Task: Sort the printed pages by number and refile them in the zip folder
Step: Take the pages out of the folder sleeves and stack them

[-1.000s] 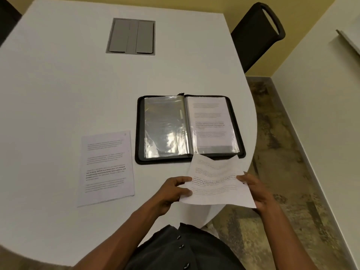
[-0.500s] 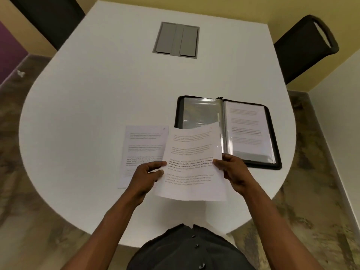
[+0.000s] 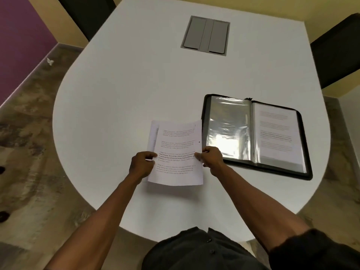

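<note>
I hold a printed page [image 3: 178,145] by both side edges, my left hand [image 3: 141,164] on its left edge and my right hand [image 3: 211,158] on its right. It hovers just over the stack of printed pages [image 3: 153,133] lying on the white table [image 3: 120,98]; only the stack's left strip shows. To the right lies the black zip folder [image 3: 257,136], open flat. Its left clear sleeve [image 3: 228,129] is empty and shiny. Its right sleeve holds a printed page [image 3: 276,133].
A grey cable hatch [image 3: 206,35] is set into the table's far middle. Black chairs stand at the far left [image 3: 85,14] and far right [image 3: 339,49]. The table's rounded edge curves close to my body, with patterned floor [image 3: 29,152] on the left.
I have carried the page from in front of the folder leftward until it sits over the stack. My view has shifted left too.
</note>
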A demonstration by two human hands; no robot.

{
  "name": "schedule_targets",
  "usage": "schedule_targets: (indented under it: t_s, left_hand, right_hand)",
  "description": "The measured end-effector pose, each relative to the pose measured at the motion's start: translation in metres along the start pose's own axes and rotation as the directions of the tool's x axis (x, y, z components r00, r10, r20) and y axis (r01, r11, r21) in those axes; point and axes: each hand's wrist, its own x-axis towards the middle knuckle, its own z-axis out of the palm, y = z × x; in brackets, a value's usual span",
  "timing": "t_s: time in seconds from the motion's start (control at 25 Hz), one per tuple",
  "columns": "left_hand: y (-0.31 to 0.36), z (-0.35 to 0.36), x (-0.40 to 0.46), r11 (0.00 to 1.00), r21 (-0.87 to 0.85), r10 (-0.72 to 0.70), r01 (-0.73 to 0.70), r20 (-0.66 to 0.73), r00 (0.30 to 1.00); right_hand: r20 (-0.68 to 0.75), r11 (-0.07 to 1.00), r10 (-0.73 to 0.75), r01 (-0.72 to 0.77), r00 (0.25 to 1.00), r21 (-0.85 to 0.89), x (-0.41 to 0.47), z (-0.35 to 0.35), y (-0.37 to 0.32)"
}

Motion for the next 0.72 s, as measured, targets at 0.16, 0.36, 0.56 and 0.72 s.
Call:
schedule_targets:
  t_s: [0.16, 0.36, 0.56, 0.72]
  left_hand:
    - [-0.014, -0.005, 0.021, 0.998, 0.055, -0.015, 0.016, -0.002, 1.0]
    - [-0.025, -0.007, 0.034, 0.996, 0.073, -0.053, 0.052, 0.012, 0.999]
    - [-0.029, -0.005, 0.04, 0.995, 0.088, -0.038, 0.039, -0.015, 0.999]
    - [-0.028, 0.0, 0.043, 0.99, 0.137, -0.003, 0.005, -0.009, 1.0]
  right_hand:
    - [-0.038, 0.997, 0.035, -0.038, 0.999, -0.07, 0.021, 0.025, 0.0]
    - [-0.04, 0.992, 0.078, -0.081, 0.996, -0.098, 0.034, 0.039, 0.0]
    - [-0.038, 0.983, 0.053, -0.059, 0.998, -0.171, 0.04, 0.045, 0.005]
    - [-0.034, 0.96, -0.027, 0.016, 0.999, -0.279, 0.033, 0.043, 0.007]
